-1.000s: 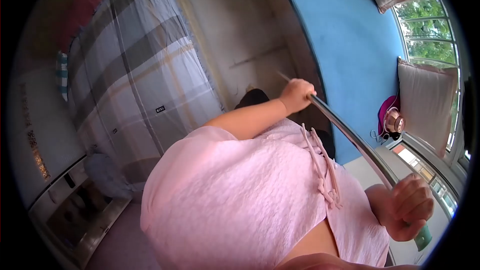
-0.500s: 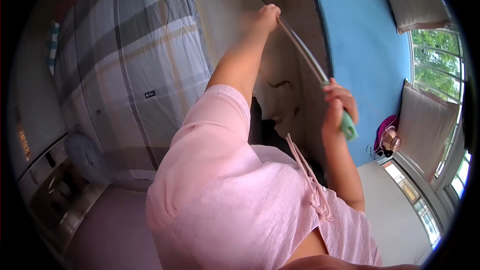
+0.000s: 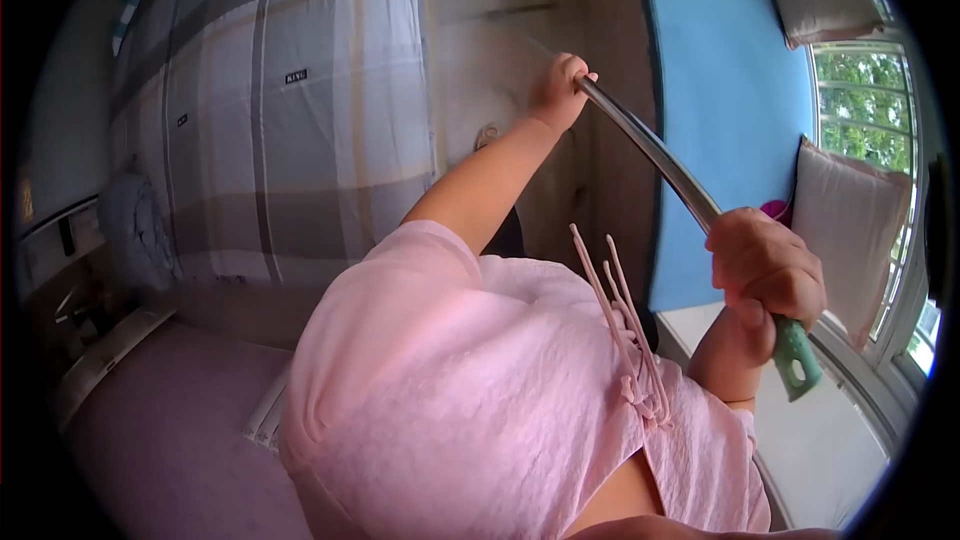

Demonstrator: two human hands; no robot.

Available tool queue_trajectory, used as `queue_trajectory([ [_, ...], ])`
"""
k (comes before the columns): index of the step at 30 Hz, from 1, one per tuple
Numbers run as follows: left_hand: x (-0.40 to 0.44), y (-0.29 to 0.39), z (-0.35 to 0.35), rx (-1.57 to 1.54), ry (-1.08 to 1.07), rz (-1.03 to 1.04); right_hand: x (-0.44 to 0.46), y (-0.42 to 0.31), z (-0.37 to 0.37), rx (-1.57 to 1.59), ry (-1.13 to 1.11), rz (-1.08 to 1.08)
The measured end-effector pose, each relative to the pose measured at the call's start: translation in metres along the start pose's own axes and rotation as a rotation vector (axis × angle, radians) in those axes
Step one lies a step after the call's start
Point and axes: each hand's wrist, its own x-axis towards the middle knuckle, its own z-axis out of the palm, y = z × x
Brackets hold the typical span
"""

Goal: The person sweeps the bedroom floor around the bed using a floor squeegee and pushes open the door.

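A long silver pole runs diagonally, with a green end grip at its near end. My left hand is wrapped round the pole farther up, with that arm stretched out. My right hand is closed round the pole beside the green grip, whose holed tip sticks out below the fist. Beyond my left hand the pole runs on thin and faint over the floor, and its far end cannot be made out.
A bed with a plaid cover lies at the left. On the right are a blue surface, grey cushions and a barred window. A mauve surface lies at the lower left.
Over the last half second my right hand has moved right and down with the green grip, and my left hand slightly right and down. The view has shifted. Both hands stay on the pole.
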Motion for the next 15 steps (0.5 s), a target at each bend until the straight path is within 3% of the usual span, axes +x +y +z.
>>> queue_trajectory([
  [4, -0.124, 0.058, 0.000, -0.002, 0.019, 0.120, -0.068, -0.077, -0.035, 0.137, -0.093, -0.043],
  [9, -0.236, 0.133, -0.009, -0.033, -0.030, 0.213, -0.108, -0.162, -0.069, 0.178, -0.404, -0.045],
  [12, -0.273, 0.159, -0.018, -0.074, -0.254, 0.171, -0.126, -0.196, -0.083, 0.145, -0.533, -0.032],
  [15, -0.268, 0.173, -0.039, 0.042, -0.549, 0.263, -0.149, -0.217, -0.080, 0.132, -0.507, -0.049],
])
